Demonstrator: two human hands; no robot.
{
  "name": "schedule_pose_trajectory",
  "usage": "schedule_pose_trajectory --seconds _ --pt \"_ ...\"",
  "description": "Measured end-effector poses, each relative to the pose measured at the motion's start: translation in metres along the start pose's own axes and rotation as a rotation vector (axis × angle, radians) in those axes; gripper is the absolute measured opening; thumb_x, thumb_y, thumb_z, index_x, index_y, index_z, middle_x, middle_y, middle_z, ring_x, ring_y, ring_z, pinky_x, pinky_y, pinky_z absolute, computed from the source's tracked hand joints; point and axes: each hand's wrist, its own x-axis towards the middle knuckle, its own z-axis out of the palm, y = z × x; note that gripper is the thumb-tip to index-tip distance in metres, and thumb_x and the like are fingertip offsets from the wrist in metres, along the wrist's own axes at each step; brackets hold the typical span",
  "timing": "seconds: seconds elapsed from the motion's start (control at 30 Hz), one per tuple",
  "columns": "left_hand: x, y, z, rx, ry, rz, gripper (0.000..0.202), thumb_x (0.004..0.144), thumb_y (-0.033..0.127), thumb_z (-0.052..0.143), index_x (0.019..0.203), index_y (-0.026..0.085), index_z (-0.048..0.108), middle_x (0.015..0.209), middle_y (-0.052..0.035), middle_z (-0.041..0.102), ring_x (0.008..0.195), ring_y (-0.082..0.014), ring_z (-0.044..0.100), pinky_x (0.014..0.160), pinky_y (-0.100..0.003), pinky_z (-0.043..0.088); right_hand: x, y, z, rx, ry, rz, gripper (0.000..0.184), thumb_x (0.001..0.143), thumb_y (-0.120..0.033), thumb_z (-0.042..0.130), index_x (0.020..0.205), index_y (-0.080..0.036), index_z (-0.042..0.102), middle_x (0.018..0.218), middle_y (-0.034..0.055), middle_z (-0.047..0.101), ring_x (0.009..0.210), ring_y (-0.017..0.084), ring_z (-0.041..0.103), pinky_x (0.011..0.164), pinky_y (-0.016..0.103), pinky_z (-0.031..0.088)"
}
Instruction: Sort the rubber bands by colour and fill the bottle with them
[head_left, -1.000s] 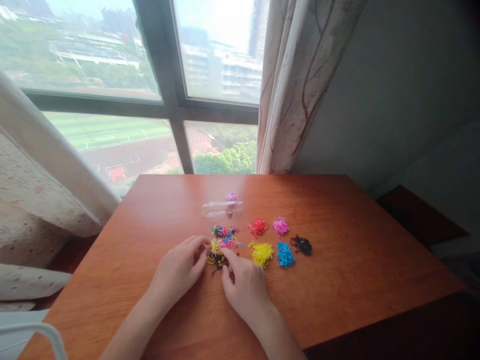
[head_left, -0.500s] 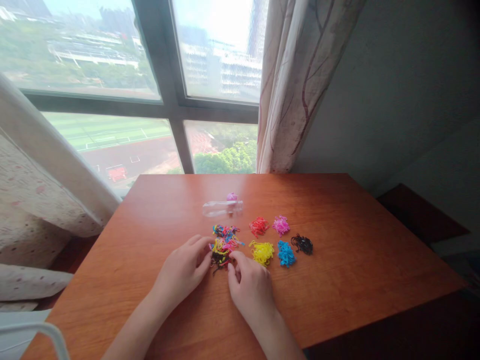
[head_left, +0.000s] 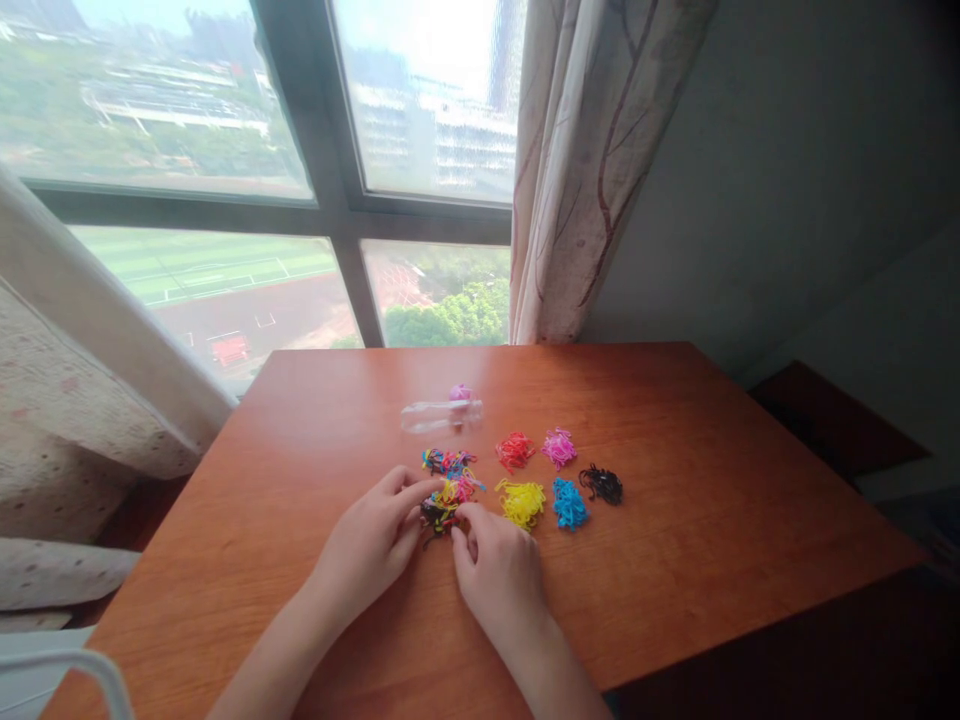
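Lower left corner, nearest of all, a white rail (head_left: pixel 82 660) curves in, well apart from the action. Two bare forearms rise from the bottom edge, and here's the left hand (head_left: pixel 371 530), left of centre: fingers loosely bent, forefinger stretched over the mixed heap (head_left: pixel 460 488). Thumb and fingers stand a little apart; whether they have hold of a band, I cannot tell. Across from it, the right hand (head_left: pixel 501 560) is curled, thumb and forefinger close together at the heap's near right edge. Any band pinched there is hidden from me.

The heap lies just below the middle of the frame, between the fingertips and beyond them, black and yellow strands at the near end. Here's the risk, as I judge it: those bands look tangled, so one tug could drag a clump along. And the right knuckles sit right by the yellow pile (head_left: pixel 523 505); a careless swing could smear it into the blue pile (head_left: pixel 570 505) just beside it.

Right of that, the black pile (head_left: pixel 601 485); farther back, the red pile (head_left: pixel 514 452) and pink pile (head_left: pixel 559 448). Beyond the heap, a clear bag (head_left: pixel 427 417), with a purple ball (head_left: pixel 460 394) at its far side. Behind everything, the window (head_left: pixel 345 225).
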Motion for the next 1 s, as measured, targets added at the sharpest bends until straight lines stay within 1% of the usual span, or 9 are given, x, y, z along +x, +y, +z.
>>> schedule_pose_trajectory --seconds 0.13,0.27,0.5,0.8,0.9,1.0 --pt "0.0 -0.0025 -0.0004 0.018 0.046 -0.031 0.039 0.09 0.016 0.042 0.122 0.023 0.062 0.104 -0.0055 0.061 0.086 -0.0173 0.064 0.076 -0.026 0.049 0.0011 -0.0032 -0.004 -0.009 -0.006 0.005 0.013 0.088 -0.014 0.059 0.094 -0.025 0.063 0.077 -0.0031 0.069 0.07 0.015 0.064 0.061 0.025 0.031" --pt "-0.0003 -0.0022 -0.0009 0.033 0.066 -0.033 0.035 0.09 0.02 0.044 0.121 0.023 0.061 0.105 -0.0051 0.062 0.087 -0.0174 0.065 0.075 -0.026 0.05 0.0012 -0.0038 -0.0047 -0.025 0.01 -0.028 0.01 0.088 -0.015 0.058 0.086 -0.024 0.062 0.074 -0.0026 0.068 0.068 0.014 0.062 0.059 0.023 0.03" --pt "-0.0008 -0.0021 -0.0005 0.067 0.108 -0.034 0.03 0.093 0.024 0.045 0.118 0.025 0.062 0.1 -0.0032 0.064 0.081 -0.016 0.064 0.071 -0.024 0.049 0.0 0.0011 0.0001 0.062 0.058 -0.043 0.01 0.088 -0.017 0.055 0.085 -0.023 0.062 0.07 -0.0026 0.066 0.061 0.013 0.059 0.057 0.024 0.03" --pt "-0.0016 -0.0032 -0.0001 0.104 0.081 -0.075 0.03 0.09 0.024 0.046 0.116 0.024 0.062 0.099 -0.0032 0.064 0.075 -0.0156 0.064 0.064 -0.024 0.047 -0.0003 0.0022 -0.0005 0.208 0.096 -0.053 0.01 0.09 -0.019 0.053 0.087 -0.022 0.062 0.065 -0.0036 0.062 0.06 0.013 0.059 0.061 0.022 0.034" --pt "-0.0012 -0.0033 -0.0003 0.118 0.061 -0.091 0.03 0.091 0.025 0.045 0.115 0.024 0.063 0.098 -0.003 0.065 0.076 -0.016 0.064 0.063 -0.024 0.046 -0.001 0.0017 -0.0021 0.215 0.121 -0.058 0.011 0.091 -0.02 0.053 0.088 -0.022 0.063 0.066 -0.0035 0.063 0.06 0.012 0.059 0.061 0.021 0.036" --pt "-0.0019 -0.0026 -0.001 0.136 0.064 -0.103 0.029 0.093 0.028 0.044 0.115 0.026 0.063 0.097 -0.0023 0.066 0.077 -0.0162 0.065 0.064 -0.024 0.045 0.0003 0.0043 -0.0098 0.174 0.163 -0.069 0.013 0.092 -0.02 0.052 0.087 -0.022 0.064 0.067 -0.0023 0.064 0.06 0.012 0.059 0.061 0.021 0.036"
